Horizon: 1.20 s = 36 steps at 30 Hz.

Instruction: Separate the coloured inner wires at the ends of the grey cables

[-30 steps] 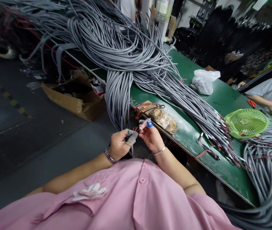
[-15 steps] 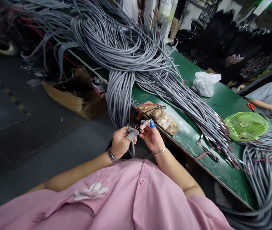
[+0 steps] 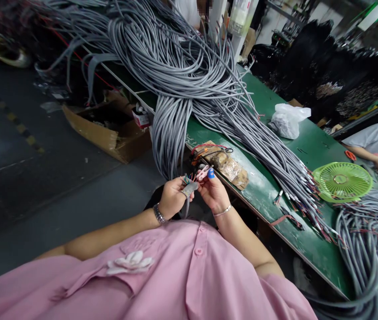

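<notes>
My left hand [image 3: 173, 199] is closed round the end of a grey cable [image 3: 186, 207], with its thin coloured wires [image 3: 187, 178] fanning out above the taped thumb. My right hand [image 3: 213, 191], with pink and blue tape on its fingertips, pinches at those wire ends. Both hands are held in front of my pink shirt, just off the near edge of the green table [image 3: 275, 195].
A large pile of grey cables [image 3: 189, 75] lies on the table and hangs over its edge. A brown taped block [image 3: 225, 164], a white plastic bag [image 3: 287, 120] and a green fan grille [image 3: 341, 181] lie there too. An open cardboard box [image 3: 109, 129] stands on the floor. Another person's arm [image 3: 372, 155] is at the right.
The two hands have come closer together at the wire ends and sit slightly to the right in the picture. The view has shifted a little.
</notes>
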Motion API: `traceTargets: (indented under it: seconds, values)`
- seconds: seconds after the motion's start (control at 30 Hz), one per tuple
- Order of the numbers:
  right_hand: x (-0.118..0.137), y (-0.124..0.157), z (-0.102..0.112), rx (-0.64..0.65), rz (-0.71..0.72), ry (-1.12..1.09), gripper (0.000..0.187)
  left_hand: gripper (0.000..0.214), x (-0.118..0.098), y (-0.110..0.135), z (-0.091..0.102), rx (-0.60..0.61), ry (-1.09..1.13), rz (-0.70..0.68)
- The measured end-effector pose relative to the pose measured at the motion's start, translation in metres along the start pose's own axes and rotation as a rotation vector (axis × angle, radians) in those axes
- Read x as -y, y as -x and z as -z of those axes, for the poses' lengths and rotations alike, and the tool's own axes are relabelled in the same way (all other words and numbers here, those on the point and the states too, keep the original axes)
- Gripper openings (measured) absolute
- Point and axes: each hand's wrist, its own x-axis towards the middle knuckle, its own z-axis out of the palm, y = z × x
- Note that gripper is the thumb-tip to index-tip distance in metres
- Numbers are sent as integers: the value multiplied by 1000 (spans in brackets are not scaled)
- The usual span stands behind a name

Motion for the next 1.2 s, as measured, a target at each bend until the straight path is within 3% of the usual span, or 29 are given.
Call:
traceTargets:
  seconds: [0.53,0.7,0.83,0.93,1.1,1.2]
  values:
    - [-3,8,11,28,-61,-110,35,15,11,7,16,48,-78,-24]
    - [5,20,23,-64,127,282,37,17,21,0,18,287,-399,-59]
    - [19,41,31,-62,246,676,36,26,21,-8,22,404,-418,-16]
    - [38,61,38,-101,349,851,34,22,10,-14,28,414,-379,-41]
    - [90,75,62,-293,666,1174,28,17,-27,-33,34,387,-338,-123]
    - [116,69,79,-321,696,1238,27,19,-51,-49,27,344,-366,-202]
